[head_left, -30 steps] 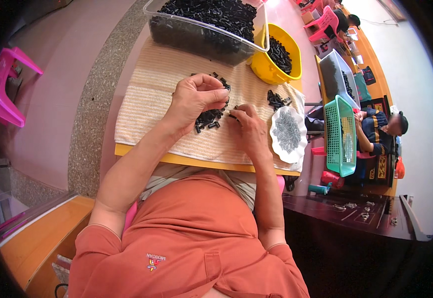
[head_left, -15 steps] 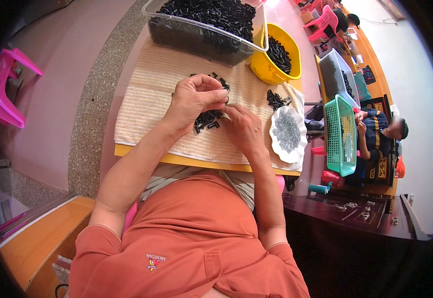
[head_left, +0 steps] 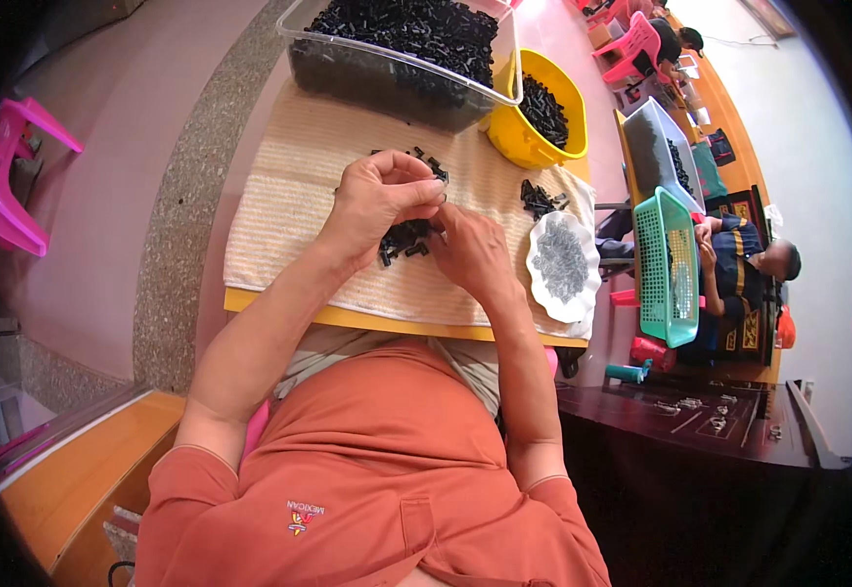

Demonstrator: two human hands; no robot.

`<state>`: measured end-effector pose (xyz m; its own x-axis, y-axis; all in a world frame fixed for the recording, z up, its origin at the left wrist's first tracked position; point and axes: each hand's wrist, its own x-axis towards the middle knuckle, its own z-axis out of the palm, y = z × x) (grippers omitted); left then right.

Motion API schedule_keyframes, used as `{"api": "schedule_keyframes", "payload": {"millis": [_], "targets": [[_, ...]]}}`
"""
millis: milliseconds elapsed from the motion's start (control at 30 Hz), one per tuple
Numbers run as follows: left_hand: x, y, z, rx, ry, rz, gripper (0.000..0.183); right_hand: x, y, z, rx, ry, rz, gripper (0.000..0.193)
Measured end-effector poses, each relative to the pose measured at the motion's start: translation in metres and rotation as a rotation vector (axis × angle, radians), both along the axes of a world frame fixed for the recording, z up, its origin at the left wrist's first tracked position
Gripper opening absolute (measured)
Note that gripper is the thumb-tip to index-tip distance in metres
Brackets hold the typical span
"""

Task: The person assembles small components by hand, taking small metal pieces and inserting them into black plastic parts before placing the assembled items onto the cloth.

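Note:
Over the middle of the towel-covered table, both of my hands meet at their fingertips. My left hand (head_left: 367,207) is closed in a pinch of thumb and forefinger, with a tiny dark piece just showing at the tips. Against it, my right hand (head_left: 477,252) has its fingers drawn together; what they grip, if anything, is hidden. Beneath and between the hands lies a loose heap of small black plastic parts (head_left: 402,242). To the right are a smaller black pile (head_left: 540,199) and a white wavy-edged dish (head_left: 584,293) holding tiny clear pieces (head_left: 560,260).
A clear plastic bin (head_left: 387,86) full of black parts stands at the table's far side, beside a yellow bucket (head_left: 526,147) of similar parts. Further right, a person (head_left: 739,254) sits by a green basket (head_left: 653,284). A pink stool (head_left: 5,186) stands left.
My hands stay together in nearly the same place, with the right fingers shifted slightly. The whole view has moved a little.

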<state>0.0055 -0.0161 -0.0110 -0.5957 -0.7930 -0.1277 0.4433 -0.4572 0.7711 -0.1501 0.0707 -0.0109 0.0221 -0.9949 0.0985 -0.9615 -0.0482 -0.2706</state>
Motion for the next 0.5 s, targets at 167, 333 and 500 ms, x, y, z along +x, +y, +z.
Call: {"api": "schedule_keyframes", "payload": {"millis": [167,333,500], "targets": [[-0.001,0.0,0.0,0.003,-0.009,-0.001,0.014,-0.003,0.004,0.003,0.041,0.062,0.019,0.014],[-0.001,0.0,-0.003,0.014,0.0,-0.014,0.014,-0.001,0.007,0.006,0.065,0.118,0.045,0.021],[-0.001,0.0,0.0,0.015,0.002,-0.013,0.014,-0.002,0.012,0.005,0.083,0.134,0.072,0.023]]}}
